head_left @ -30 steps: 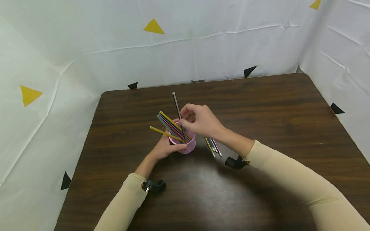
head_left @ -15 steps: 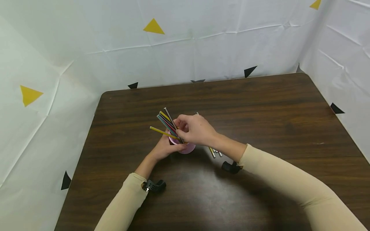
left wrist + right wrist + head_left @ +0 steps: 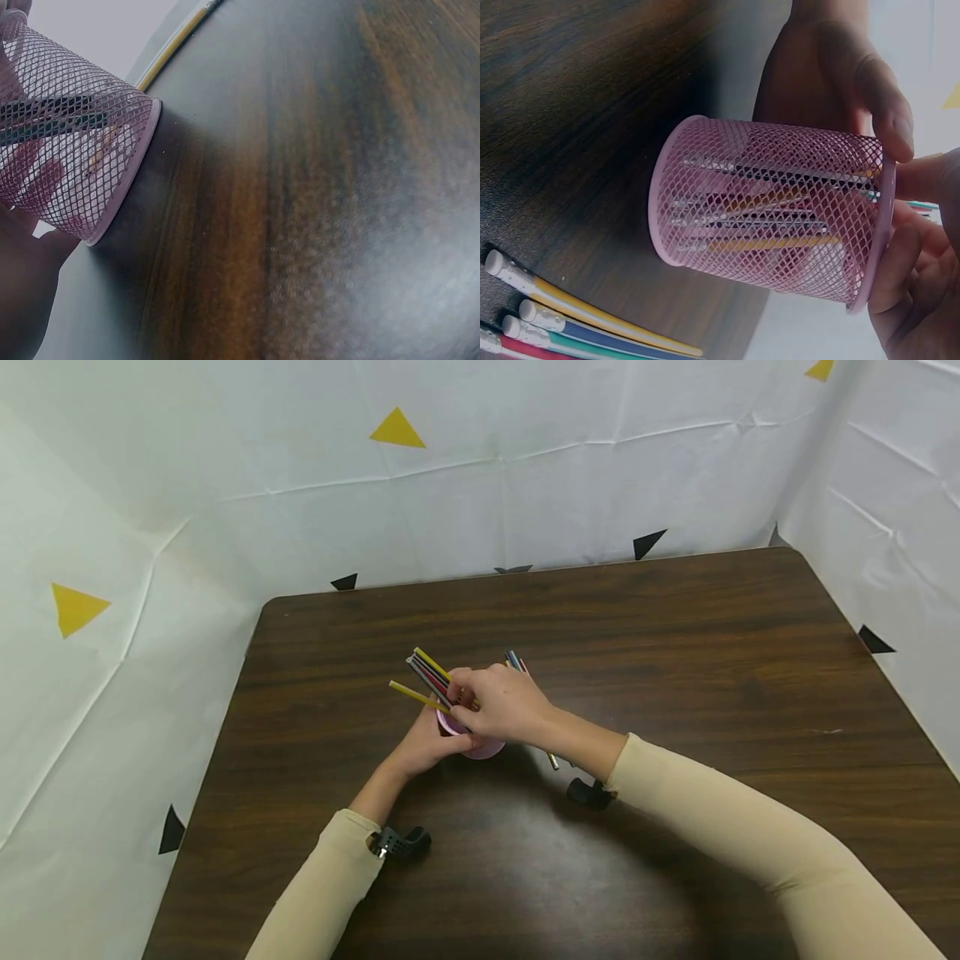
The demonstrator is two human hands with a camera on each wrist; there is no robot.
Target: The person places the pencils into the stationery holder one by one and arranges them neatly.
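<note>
Looks like a staged recording booth rather than a home or office. Walled on three sides by creased white sheeting (image 3: pixel 525 502) stuck with yellow and black triangle markers (image 3: pixel 397 429), around one dark wooden table (image 3: pixel 712 635)

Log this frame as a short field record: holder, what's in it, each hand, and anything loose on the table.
holder: pink mesh cup, upright on the wooden table
contents: pencils in cup, leaning to the left
left hand: grips the cup's side
right hand: over the cup's rim, fingers at the pencils; whether it pinches one is hidden
loose: pencils on table, beside the cup
</note>
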